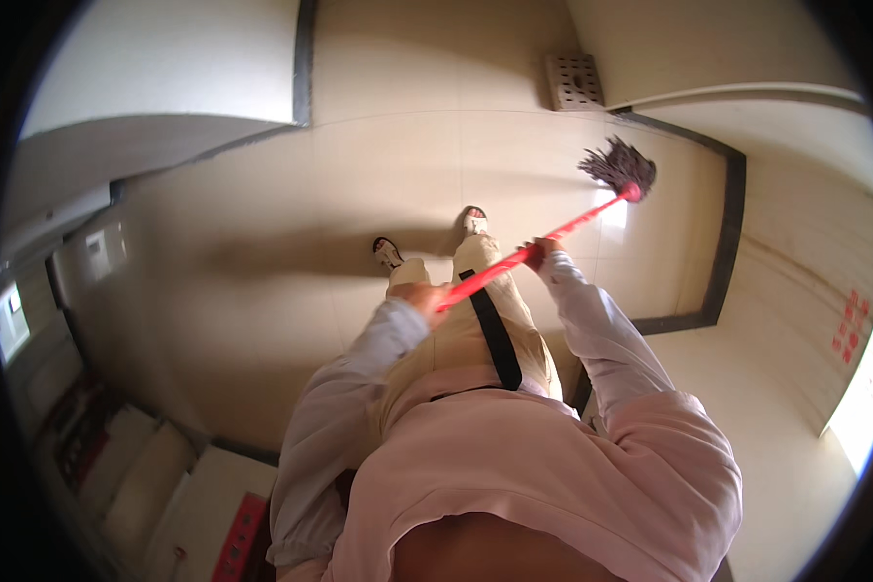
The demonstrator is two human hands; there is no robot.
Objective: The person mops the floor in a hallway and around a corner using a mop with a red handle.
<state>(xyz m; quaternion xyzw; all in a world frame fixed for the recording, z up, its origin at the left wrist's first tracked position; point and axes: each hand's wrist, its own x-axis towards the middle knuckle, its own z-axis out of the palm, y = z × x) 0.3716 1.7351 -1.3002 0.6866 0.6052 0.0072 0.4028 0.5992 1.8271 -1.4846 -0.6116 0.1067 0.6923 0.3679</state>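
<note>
A string mop with a red handle [491,273] slants across my front. Near the upper end of the handle, my left hand [423,300] is closed around it. Farther down the shaft, my right hand [543,252] grips it too, its fingers wrapped over the red surface. The dark mop head [620,169] rests on the tiled floor ahead and to the right, its strands spread to the left. My sandalled feet stand on the floor, left of the mop head.
A box-like thing with rows of holes [575,82] sits against the wall corner beyond the mop head. Dark skirting [732,211] edges the floor at right. A doorway edge [303,65] stands at upper left. A red printed item [240,537] lies at lower left.
</note>
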